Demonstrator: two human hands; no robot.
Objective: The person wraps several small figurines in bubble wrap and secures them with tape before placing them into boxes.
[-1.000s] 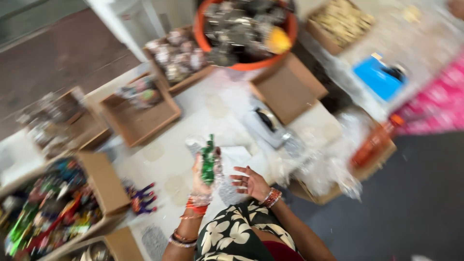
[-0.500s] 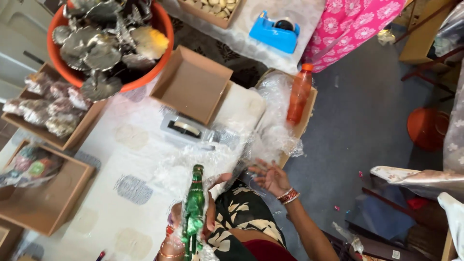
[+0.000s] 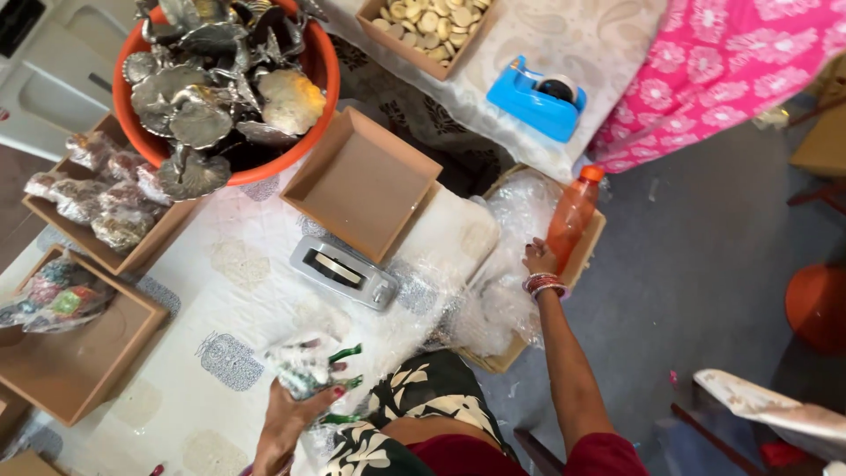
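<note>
My left hand [image 3: 286, 421] is low over the white patterned table cover [image 3: 238, 291], closed around a green figure [image 3: 328, 381] partly wrapped in clear bubble wrap. My right hand [image 3: 538, 259] reaches out to the right into a cardboard carton [image 3: 493, 357] full of bubble wrap [image 3: 507, 295]. Its fingers are curled at the foot of an orange bottle [image 3: 571, 214] standing in that carton. Whether they grip the wrap or the bottle is unclear. Red bangles sit on the right wrist.
An empty brown box [image 3: 359, 185] and a silver tape dispenser [image 3: 342, 271] lie mid-table. An orange tub [image 3: 322, 75] holds several metal leaf shapes. Boxes of wrapped items [image 3: 97, 198] stand left. A blue tape dispenser [image 3: 538, 99], pink floral cloth [image 3: 723, 62] and orange stool [image 3: 815, 304] are right.
My view has swung right and closer. My right hand has stretched from near my lap out to the bubble-wrap carton by the orange bottle. The green figure now has more wrap around it.
</note>
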